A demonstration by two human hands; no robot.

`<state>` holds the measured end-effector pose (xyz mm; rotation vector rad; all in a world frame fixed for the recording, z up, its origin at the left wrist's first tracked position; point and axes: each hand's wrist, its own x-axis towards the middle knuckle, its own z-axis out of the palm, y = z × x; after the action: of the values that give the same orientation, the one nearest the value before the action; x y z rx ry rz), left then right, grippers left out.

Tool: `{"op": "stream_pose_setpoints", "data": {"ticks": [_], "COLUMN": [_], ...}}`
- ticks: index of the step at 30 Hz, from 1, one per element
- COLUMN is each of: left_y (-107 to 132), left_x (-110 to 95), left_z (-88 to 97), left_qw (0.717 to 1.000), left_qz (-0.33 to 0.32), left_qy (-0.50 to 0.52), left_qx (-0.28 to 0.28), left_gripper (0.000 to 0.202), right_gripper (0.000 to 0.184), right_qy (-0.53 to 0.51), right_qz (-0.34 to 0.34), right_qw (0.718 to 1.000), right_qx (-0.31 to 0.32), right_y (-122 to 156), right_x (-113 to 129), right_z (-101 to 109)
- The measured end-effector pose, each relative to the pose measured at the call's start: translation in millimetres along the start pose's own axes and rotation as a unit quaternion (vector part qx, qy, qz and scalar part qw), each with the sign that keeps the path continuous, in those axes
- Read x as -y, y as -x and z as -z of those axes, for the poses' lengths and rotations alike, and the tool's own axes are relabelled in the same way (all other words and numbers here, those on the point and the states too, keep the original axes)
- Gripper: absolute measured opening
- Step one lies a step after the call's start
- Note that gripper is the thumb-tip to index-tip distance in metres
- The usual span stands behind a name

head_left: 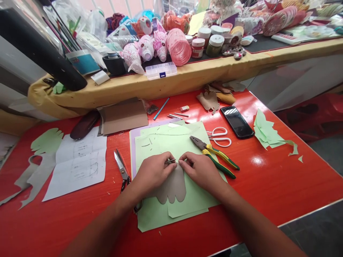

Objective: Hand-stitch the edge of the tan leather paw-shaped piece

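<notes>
A grey scalloped cutout (173, 187) lies over the green sheets (152, 217) in front of me, its rounded lobes pointing towards me. My left hand (157, 171) is closed at its upper edge, with a thin, shiny, wire-like piece (170, 161) between finger and thumb. Close beside it, my right hand (200, 171) pinches at the cutout's upper right edge; what is between those fingertips is too small to make out. Pliers with yellow-green handles (214, 155) rest just beyond my right hand. A length of thin wire (174, 134) curves across the paper behind both hands.
Dark-handled scissors (123, 169) lie left of the green sheets. White-handled scissors (221, 137) and a phone (237, 122) are to the right. Green scraps (268, 130), a drawing sheet (77, 164) and brown card (124, 116) lie around. Jars (198, 47) crowd the raised shelf behind.
</notes>
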<state>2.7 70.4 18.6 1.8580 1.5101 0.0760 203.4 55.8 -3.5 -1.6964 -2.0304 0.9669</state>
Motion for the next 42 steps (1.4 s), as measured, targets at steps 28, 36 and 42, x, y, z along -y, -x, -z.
{"op": "stream_pose_setpoints", "data": {"ticks": [28, 36, 42], "left_y": [6.3, 7.0, 9.3], "left_x": [-0.7, 2.8, 4.6], "left_z": [0.9, -3.3, -4.0], "left_qw": [0.999, 0.999, 0.998], "left_qz": [-0.027, -0.028, -0.030], "left_qy": [0.031, 0.044, 0.059], "left_qx": [0.004, -0.011, -0.014], "left_gripper": [0.021, 0.020, 0.023], "right_gripper": [0.014, 0.013, 0.014], "right_qy": [0.044, 0.045, 0.045], "right_qz": [0.019, 0.018, 0.019], "right_qw": [0.999, 0.999, 0.999], "right_qx": [-0.004, -0.004, -0.003], "right_y": [2.5, 2.2, 2.4], "right_x": [2.6, 2.4, 3.4], "right_z": [-3.0, -3.6, -2.2]}}
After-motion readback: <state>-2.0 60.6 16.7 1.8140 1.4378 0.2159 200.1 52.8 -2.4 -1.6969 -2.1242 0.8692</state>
